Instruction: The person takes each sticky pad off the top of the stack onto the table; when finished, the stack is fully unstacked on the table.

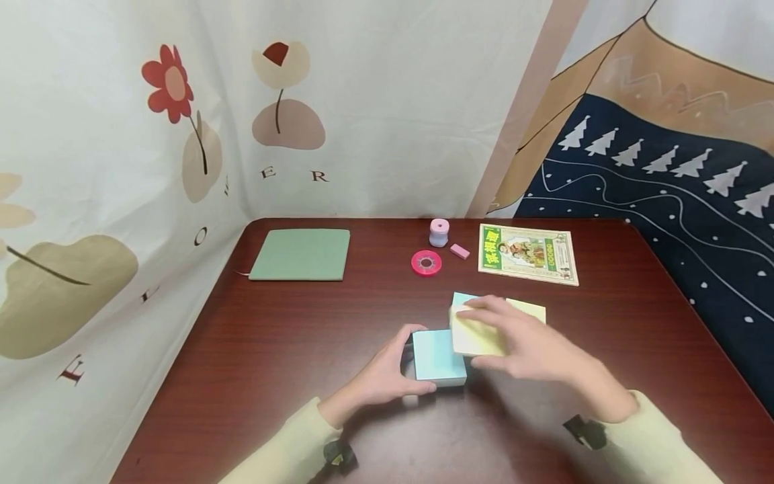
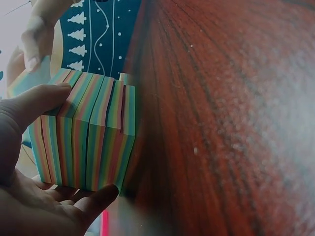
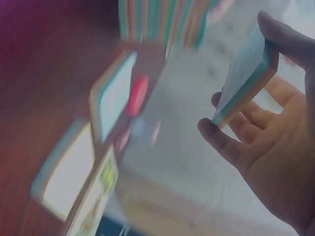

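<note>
Left hand (image 1: 387, 376): curved round the multicoloured stack (image 1: 438, 355), thumb on one side, fingers opposite.
Right hand (image 1: 526, 344): thumb and fingers pinch the held pad (image 1: 474, 337), yellow face up, at the stack's 2 o'clock.
Stack: on the desk (image 1: 290, 336), left hand's 3 o'clock, upright, layers flat, blue face up.
Partly hidden by right hand: blue-topped pad (image 1: 462, 299) at 1 o'clock, yellow-topped pad (image 1: 535, 311) at 2.
Farther, 12 o'clock: red ring (image 1: 417, 265), spool (image 1: 439, 235), both blurred from the right wrist.

"O" (image 1: 200, 236), "E" (image 1: 268, 173), "R" (image 1: 319, 176) on white cloth (image 1: 387, 114)
</note>
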`<state>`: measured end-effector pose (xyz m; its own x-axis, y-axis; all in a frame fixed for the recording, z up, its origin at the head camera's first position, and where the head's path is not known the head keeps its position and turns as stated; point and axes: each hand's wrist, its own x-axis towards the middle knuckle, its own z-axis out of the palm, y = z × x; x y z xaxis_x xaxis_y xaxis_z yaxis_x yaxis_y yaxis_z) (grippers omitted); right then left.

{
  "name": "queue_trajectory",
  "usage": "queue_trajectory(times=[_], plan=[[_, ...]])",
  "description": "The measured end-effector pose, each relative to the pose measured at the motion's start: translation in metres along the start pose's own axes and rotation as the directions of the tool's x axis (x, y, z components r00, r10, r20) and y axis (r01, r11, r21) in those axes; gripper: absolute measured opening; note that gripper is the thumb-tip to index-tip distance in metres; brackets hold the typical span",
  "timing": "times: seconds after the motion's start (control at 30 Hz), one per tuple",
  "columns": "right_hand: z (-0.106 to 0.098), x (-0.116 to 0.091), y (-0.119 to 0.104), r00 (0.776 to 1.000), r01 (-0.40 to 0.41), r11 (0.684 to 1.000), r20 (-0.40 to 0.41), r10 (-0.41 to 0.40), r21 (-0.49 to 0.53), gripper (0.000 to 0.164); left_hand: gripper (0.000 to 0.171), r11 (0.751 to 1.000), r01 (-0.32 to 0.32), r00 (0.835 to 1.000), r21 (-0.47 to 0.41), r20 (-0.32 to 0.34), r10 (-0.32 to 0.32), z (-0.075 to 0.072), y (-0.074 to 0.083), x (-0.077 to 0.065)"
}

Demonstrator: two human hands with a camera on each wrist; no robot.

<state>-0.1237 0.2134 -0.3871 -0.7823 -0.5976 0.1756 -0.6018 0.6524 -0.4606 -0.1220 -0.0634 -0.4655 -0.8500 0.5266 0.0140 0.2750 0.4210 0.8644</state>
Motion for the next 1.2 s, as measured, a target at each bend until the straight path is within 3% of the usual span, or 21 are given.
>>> queue_trajectory(times=[0.17,0.3,0.53,0.8,1.2], plan=[[-0.025,-0.027,0.042,0.989,-0.115,0.993,-0.093,0.112,-0.028,0.067,0.082,1.000,-0.003,1.000,-0.003,-0.007,0.003,0.000,-0.001,-0.001],[-0.034,-0.053,0.081,0.969,-0.212,0.975,-0.141,0.201,-0.066,0.067,0.082,1.000,-0.008,1.000,-0.006,-0.008,0.008,0.000,-0.002,0.000],[-0.033,-0.088,0.130,0.937,-0.347,0.935,-0.070,0.342,-0.079,0.069,0.081,1.000,-0.005,1.000,-0.006,-0.008,0.005,-0.001,-0.001,-0.001],[-0.021,-0.100,0.145,0.929,-0.370,0.927,-0.029,0.368,-0.062,0.064,0.080,1.000,-0.012,1.000,-0.001,0.009,0.012,-0.001,0.000,0.000],[-0.026,-0.094,0.139,0.932,-0.358,0.927,0.008,0.361,-0.110,0.061,0.081,1.000,-0.007,1.000,0.002,0.007,0.007,-0.001,0.001,0.001]])
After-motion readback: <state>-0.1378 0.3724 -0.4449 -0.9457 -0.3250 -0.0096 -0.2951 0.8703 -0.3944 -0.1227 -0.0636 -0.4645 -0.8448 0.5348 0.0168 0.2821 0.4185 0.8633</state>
